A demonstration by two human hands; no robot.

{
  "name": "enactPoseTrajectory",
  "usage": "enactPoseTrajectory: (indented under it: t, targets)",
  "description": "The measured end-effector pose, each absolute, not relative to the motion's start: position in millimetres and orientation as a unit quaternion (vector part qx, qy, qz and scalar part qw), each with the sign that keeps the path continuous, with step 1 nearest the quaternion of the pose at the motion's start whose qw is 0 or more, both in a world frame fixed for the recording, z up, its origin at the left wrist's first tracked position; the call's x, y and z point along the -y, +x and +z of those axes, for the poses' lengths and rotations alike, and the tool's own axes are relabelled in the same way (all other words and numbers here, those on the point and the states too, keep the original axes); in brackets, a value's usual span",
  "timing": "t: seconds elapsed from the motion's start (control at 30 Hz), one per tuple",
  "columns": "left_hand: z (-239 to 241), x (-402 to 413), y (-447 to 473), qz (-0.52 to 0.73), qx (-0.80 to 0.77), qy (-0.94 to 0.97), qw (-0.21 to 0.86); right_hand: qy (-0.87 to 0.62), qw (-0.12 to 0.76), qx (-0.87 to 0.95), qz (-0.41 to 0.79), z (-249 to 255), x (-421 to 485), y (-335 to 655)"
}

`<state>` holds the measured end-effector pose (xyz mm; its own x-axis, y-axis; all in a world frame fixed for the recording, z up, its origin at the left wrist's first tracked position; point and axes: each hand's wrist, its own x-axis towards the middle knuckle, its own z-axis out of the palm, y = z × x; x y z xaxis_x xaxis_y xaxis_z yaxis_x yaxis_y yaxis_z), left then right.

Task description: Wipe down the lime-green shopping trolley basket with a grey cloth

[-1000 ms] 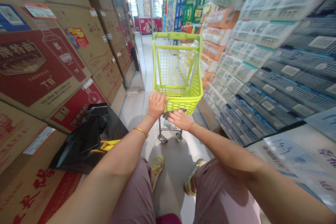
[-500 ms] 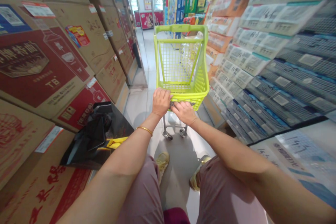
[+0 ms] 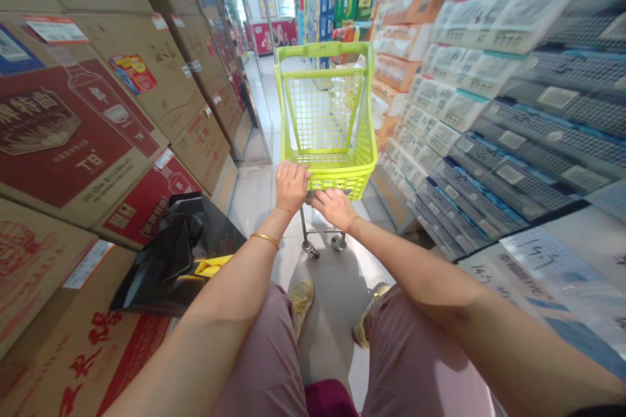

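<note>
1. Holding on tight, the left hand (image 3: 292, 186) and the right hand (image 3: 334, 208) have their fingers bent around the dark bar (image 3: 309, 196) on a green cart (image 3: 342, 176).
2. The green cart is in the upper middle of the frame, straight ahead of both hands. Its long way runs away from them, toward the top of the frame.
3. The left hand is higher in the frame and covers the cart's near left corner (I cannot tell if it touches the green rim too), so it looks nearer. The right hand is just below the near edge, close beside it.
4. Both hands are closed, not spread out. Their palms and thumbs are hidden.
5. Boxes (image 3: 63, 137) fill the left of the frame, a black bag (image 3: 188, 244) is at the lower left, and wrapped packs (image 3: 452, 101) are piled on the right.
</note>
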<state>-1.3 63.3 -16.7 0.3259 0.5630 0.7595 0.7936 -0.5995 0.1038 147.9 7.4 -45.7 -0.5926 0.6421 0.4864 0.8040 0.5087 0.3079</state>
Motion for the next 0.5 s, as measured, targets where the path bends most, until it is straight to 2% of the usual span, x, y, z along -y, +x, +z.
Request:
enactPoseTrajectory:
  t: [0.23, 0.5]
  targets:
    - [-17.5, -62.5, 1.7, -0.394, 0.427, -0.797, 0.164, -0.474, 0.252, 0.787, -0.303, -16.6, -6.6, 148.1]
    - [-16.7, -62.2, 3.8, -0.400, 0.426, -0.794, 0.167, -0.458, 0.182, 0.832, -0.254, -56.9, -6.1, 143.0]
